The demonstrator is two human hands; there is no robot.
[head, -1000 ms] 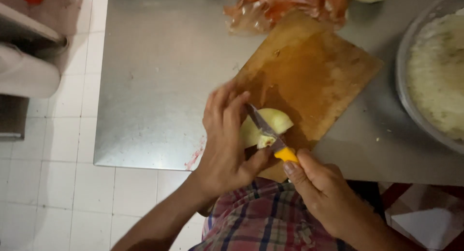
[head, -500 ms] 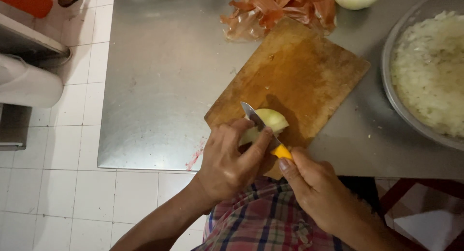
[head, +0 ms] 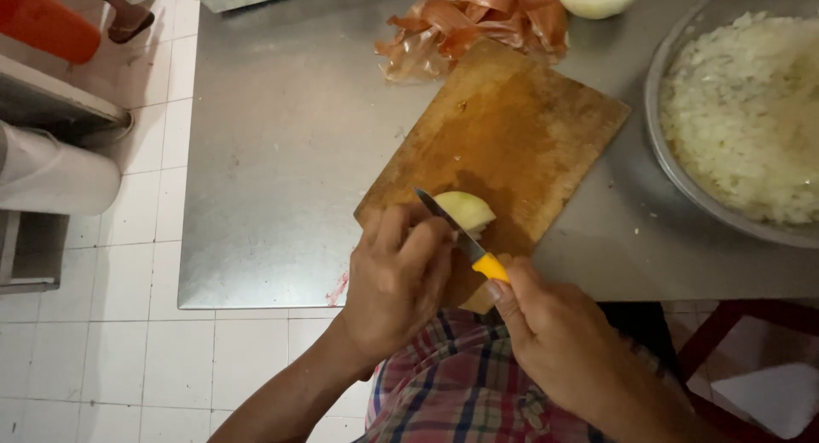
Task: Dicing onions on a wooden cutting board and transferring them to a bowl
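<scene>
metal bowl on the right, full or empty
Nearly full. The metal bowl holds a heap of chopped white onion that spreads almost to its rim; its right part is cut off by the frame.

counter (head: 281,153): brushed metal, dull sheen, fine scuffs all over
board (head: 512,127): bare wood, matt, worn and stained darker through the middle
knife (head: 465,238): smooth metal blade, glossy yellow plastic handle
onion (head: 467,209): peeled, pale, slick and moist-looking
skins (head: 478,17): papery, thin, crinkled, a slight gloss
bowl (head: 661,153): metal rim, soft shine
chopped onion (head: 751,110): wet, glistening bits
shirt (head: 461,383): woven plaid cloth, matt
floor (head: 111,341): glazed white tile, smooth
</scene>
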